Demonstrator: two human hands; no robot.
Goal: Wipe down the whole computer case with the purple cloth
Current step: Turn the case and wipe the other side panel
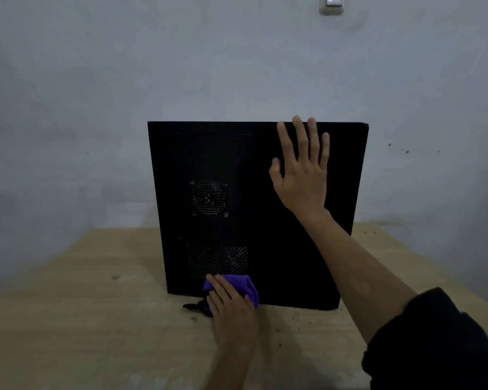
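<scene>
- Table (76, 305): tan wood, some dark specks and crumbs on it. Case stands on it near the middle.
- Case (237, 164): black, upright, big side panel facing me. Round fan grille and a mesh patch on its left half.
- Cloth (244, 287): purple, bunched, pressed on the panel's bottom edge just under the mesh, touching the table too.
- Left hand (231, 308): on top of the cloth, fingers curled over it, pushing it against the case.
- Right hand (303, 170): flat on the upper right of the panel, fingers straight and spread, tips at the top edge. Holds nothing, just steadies the case.
- Sleeve (434, 342): dark, pushed up my right arm.
- Progress: mid-wipe, low on this side. Can't tell which parts are already clean. Top, ends and far side are likely still left.
</scene>
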